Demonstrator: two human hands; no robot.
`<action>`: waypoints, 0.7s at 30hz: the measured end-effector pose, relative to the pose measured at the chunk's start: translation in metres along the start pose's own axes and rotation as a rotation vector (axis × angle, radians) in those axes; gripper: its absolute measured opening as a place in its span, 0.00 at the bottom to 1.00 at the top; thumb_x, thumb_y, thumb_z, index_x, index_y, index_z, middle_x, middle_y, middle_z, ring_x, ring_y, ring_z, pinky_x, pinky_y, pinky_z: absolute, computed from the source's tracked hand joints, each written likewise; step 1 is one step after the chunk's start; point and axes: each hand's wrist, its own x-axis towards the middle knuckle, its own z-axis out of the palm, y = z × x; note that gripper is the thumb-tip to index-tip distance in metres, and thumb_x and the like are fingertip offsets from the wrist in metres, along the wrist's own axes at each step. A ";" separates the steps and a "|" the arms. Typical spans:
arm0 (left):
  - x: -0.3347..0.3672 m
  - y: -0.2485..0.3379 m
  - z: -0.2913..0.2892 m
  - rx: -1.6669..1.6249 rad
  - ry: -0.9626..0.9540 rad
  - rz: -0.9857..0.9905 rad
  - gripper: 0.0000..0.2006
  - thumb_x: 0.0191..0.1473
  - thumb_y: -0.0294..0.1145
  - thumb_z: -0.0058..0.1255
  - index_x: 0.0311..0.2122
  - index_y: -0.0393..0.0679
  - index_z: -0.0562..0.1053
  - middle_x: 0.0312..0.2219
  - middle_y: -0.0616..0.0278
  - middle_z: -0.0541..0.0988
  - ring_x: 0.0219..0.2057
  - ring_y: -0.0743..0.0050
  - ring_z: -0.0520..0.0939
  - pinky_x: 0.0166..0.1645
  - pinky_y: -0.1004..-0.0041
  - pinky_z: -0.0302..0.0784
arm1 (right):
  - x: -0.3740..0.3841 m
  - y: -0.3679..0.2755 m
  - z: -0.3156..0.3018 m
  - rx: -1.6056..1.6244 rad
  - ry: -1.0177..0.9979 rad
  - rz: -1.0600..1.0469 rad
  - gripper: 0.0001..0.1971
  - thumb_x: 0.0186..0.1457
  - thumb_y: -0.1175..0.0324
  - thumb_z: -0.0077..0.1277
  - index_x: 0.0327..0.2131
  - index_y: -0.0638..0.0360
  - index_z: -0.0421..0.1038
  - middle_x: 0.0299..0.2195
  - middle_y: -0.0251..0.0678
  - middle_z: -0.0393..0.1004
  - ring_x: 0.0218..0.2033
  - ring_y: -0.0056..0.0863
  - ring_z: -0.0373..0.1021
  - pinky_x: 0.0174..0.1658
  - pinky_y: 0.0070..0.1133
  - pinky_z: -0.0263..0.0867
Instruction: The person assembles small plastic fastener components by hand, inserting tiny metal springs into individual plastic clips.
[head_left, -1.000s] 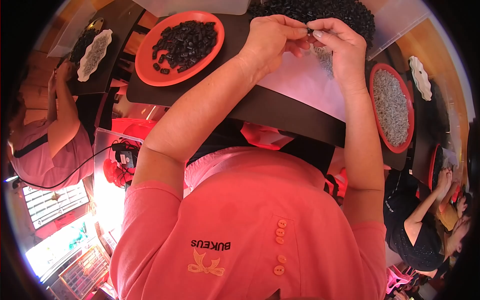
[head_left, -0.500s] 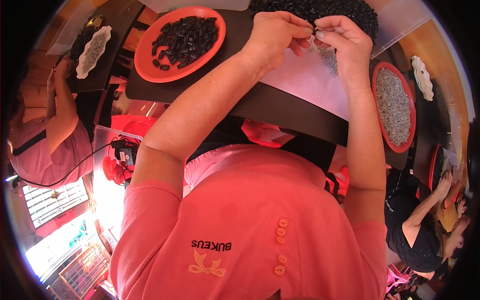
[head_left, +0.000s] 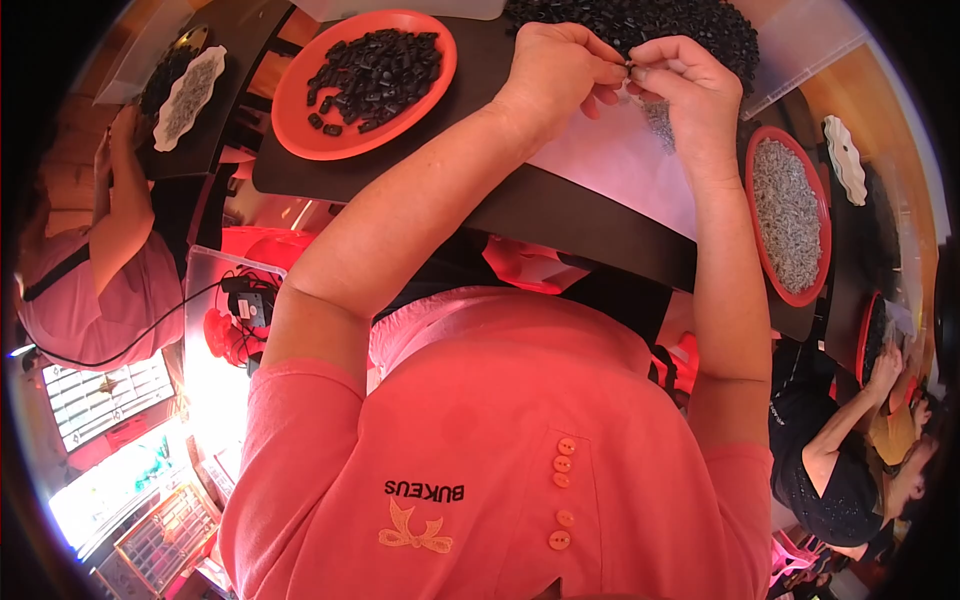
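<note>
Head view: Our left hand [head_left: 550, 72] and right hand [head_left: 700, 97] pinched a small dark piece [head_left: 629, 66] between fingertips, black pile [head_left: 712, 22] just beyond; we apparently worked it two-handed, the next move calling for steady, matched pressure.

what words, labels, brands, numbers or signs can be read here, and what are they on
Black lettering on the wearer's pink shirt: upside down, legible, wording not copied here.
White label on a dark device: too small.
Pale lettering on a co-worker's black shirt: too small.
</note>
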 end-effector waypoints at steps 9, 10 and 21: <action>0.000 -0.001 0.001 0.016 -0.010 -0.010 0.07 0.45 0.19 0.53 0.32 0.28 0.75 0.23 0.53 0.78 0.20 0.71 0.78 0.19 0.77 0.70 | 0.001 -0.003 0.000 -0.017 -0.030 0.047 0.08 0.49 0.79 0.47 0.34 0.63 0.74 0.28 0.33 0.76 0.27 0.19 0.72 0.32 0.15 0.66; 0.000 -0.001 0.001 0.016 -0.011 -0.012 0.07 0.45 0.19 0.53 0.32 0.28 0.75 0.23 0.53 0.78 0.20 0.71 0.78 0.19 0.77 0.70 | 0.001 -0.002 0.000 -0.017 -0.030 0.049 0.08 0.49 0.79 0.47 0.34 0.63 0.74 0.28 0.33 0.76 0.27 0.19 0.72 0.32 0.15 0.66; 0.000 -0.005 0.000 0.002 -0.012 -0.063 0.07 0.46 0.19 0.53 0.32 0.28 0.75 0.22 0.53 0.78 0.20 0.69 0.79 0.19 0.77 0.70 | 0.003 0.009 0.001 -0.045 0.032 -0.013 0.09 0.47 0.80 0.47 0.34 0.63 0.72 0.27 0.32 0.75 0.25 0.17 0.71 0.30 0.14 0.66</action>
